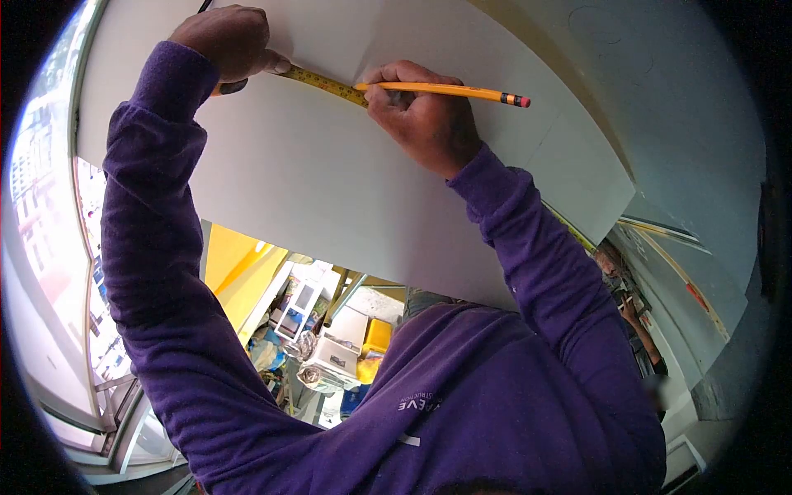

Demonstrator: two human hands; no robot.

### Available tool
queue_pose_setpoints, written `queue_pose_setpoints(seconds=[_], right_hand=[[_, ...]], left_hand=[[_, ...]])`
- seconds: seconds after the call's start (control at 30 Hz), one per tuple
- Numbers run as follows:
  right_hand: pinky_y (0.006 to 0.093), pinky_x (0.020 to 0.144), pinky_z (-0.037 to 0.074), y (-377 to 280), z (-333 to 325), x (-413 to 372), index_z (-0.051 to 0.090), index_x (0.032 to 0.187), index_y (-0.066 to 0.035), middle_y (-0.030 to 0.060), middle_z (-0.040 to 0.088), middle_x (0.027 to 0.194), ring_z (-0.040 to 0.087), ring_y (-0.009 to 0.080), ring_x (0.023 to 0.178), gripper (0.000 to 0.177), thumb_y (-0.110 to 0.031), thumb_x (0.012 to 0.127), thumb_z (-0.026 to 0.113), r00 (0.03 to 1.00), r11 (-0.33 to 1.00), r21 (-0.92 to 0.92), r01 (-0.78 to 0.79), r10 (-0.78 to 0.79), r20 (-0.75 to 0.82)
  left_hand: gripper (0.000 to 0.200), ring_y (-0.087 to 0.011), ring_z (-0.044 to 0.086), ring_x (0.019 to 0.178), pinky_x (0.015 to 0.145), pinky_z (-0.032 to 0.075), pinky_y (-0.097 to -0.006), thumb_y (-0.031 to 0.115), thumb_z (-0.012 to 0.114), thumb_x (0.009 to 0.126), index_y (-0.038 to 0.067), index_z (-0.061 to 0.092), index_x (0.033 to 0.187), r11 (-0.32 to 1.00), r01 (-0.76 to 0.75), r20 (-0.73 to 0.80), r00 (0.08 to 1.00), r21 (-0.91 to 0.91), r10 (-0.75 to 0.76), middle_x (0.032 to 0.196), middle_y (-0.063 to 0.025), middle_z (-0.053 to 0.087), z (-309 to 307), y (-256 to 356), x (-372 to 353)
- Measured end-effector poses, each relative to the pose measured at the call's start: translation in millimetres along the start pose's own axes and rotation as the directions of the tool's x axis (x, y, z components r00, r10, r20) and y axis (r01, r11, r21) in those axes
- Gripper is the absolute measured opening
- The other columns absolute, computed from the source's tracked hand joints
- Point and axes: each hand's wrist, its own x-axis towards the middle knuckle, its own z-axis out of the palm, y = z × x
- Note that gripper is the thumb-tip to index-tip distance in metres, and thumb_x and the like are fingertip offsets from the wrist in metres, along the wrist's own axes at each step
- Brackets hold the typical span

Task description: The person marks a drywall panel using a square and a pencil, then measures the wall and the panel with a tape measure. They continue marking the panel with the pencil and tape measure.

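My left hand (227,43) is closed around a tape measure, its case mostly hidden in my palm. The yellow tape blade (323,83) runs out past my thumb, flat across a large pale board (313,157). My right hand (431,122) grips an orange pencil (450,88), whose pink eraser end points right. The pencil's tip meets the blade close to where the yellow strip ends at my right fingers. Both hands rest on or near the board's upper half.
Windows (49,190) line the left side. Below the board's edge lie a yellow panel (235,264), a yellow container (377,337) and cluttered supplies. Another person's arm (639,326) shows at lower right. A grey wall (701,132) stands on the right.
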Motion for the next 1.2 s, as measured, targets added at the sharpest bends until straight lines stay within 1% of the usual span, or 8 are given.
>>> queue_pose_setpoints(seconds=[0.13, 0.23, 0.53, 0.63, 0.77, 0.97, 1.07, 1.2], right_hand=[[0.0305, 0.066, 0.056, 3.7, 3.3, -1.0, 0.063, 0.088, -0.004, 0.0078, 0.068, 0.078, 0.069, 0.0185, 0.069, 0.015, -0.019, 0.086, 0.066, 1.000, 1.000, 0.012, 0.016, -0.016, -0.019], [0.0259, 0.064, 0.056, 5.8, 1.6, -2.0, 0.065, 0.099, -0.002, 0.0081, 0.071, 0.083, 0.068, 0.0138, 0.070, 0.021, -0.022, 0.090, 0.064, 0.999, 0.999, -0.029, 0.025, -0.024, 0.028], [0.0255, 0.064, 0.055, 5.9, 1.8, -1.1, 0.065, 0.099, -0.003, 0.0069, 0.070, 0.083, 0.067, 0.0122, 0.070, 0.020, -0.021, 0.090, 0.065, 0.998, 0.999, 0.020, -0.044, 0.043, 0.047], [0.0315, 0.064, 0.054, 1.5, 3.5, -1.2, 0.063, 0.089, -0.004, 0.0093, 0.067, 0.077, 0.067, 0.0195, 0.068, 0.015, -0.019, 0.087, 0.066, 0.999, 0.997, 0.058, -0.048, 0.048, 0.005], [0.0318, 0.064, 0.053, 2.1, 3.8, -1.3, 0.063, 0.088, -0.004, 0.0087, 0.066, 0.076, 0.067, 0.0203, 0.068, 0.016, -0.020, 0.087, 0.066, 0.999, 0.999, 0.024, -0.034, 0.034, -0.006], [0.0321, 0.062, 0.052, -0.5, 3.8, -1.7, 0.063, 0.087, -0.004, 0.0084, 0.066, 0.074, 0.066, 0.0201, 0.066, 0.016, -0.019, 0.087, 0.065, 0.999, 0.999, 0.032, -0.044, 0.044, -0.010], [0.0319, 0.062, 0.052, 0.3, 6.4, -1.3, 0.064, 0.087, -0.004, 0.0081, 0.065, 0.074, 0.066, 0.0200, 0.065, 0.015, -0.019, 0.087, 0.064, 0.999, 0.999, 0.027, -0.039, 0.040, -0.011], [0.0326, 0.062, 0.053, -0.5, 6.2, -1.7, 0.064, 0.087, -0.003, 0.0086, 0.065, 0.074, 0.066, 0.0204, 0.066, 0.016, -0.019, 0.087, 0.064, 1.000, 1.000, 0.009, -0.013, 0.014, -0.020]], left_hand=[[0.029, -0.0226, 0.063, 0.059, 0.063, 0.057, -0.0366, 0.035, 0.069, 0.086, 0.008, 0.076, 0.090, 1.000, 0.003, 0.010, 1.000, 0.004, -0.004, 0.074, -0.0116, 0.068, -1.4, -0.2, 0.5], [0.029, -0.0224, 0.063, 0.058, 0.063, 0.057, -0.0367, 0.035, 0.069, 0.086, 0.007, 0.076, 0.089, 1.000, 0.001, 0.019, 1.000, 0.005, -0.001, 0.073, -0.0118, 0.068, -2.0, 0.1, 0.2], [0.030, -0.0219, 0.063, 0.058, 0.061, 0.056, -0.0369, 0.035, 0.070, 0.085, 0.006, 0.076, 0.088, 1.000, 0.006, 0.046, 0.999, -0.004, -0.006, 0.073, -0.0125, 0.067, -3.5, -0.4, 0.8], [0.028, -0.0230, 0.064, 0.060, 0.063, 0.057, -0.0374, 0.035, 0.070, 0.085, 0.008, 0.076, 0.089, 1.000, 0.001, 0.059, 0.998, 0.014, -0.002, 0.075, -0.0123, 0.067, -5.4, 1.0, 0.1], [0.025, -0.0241, 0.066, 0.067, 0.069, 0.058, -0.0363, 0.036, 0.069, 0.085, 0.013, 0.077, 0.095, 0.999, 0.051, 0.053, 0.997, -0.010, -0.050, 0.080, -0.0118, 0.068, 0.2, 0.7, 1.5], [0.021, -0.0231, 0.065, 0.074, 0.073, 0.058, -0.0354, 0.033, 0.066, 0.088, 0.019, 0.076, 0.101, 0.998, -0.016, 0.144, 0.989, 0.055, 0.008, 0.087, -0.0103, 0.066, 0.1, -6.1, 5.4], [0.022, -0.0232, 0.065, 0.073, 0.071, 0.058, -0.0361, 0.033, 0.065, 0.089, 0.018, 0.076, 0.100, 0.995, 0.087, 0.114, 0.989, 0.042, -0.091, 0.084, -0.0101, 0.066, -4.4, 3.4, 0.7], [0.027, -0.0231, 0.065, 0.073, 0.068, 0.057, -0.0379, 0.037, 0.066, 0.088, 0.012, 0.076, 0.094, 1.000, 0.021, 0.101, 0.995, -0.003, -0.021, 0.083, -0.0122, 0.066, -2.2, -1.0, 0.2]])
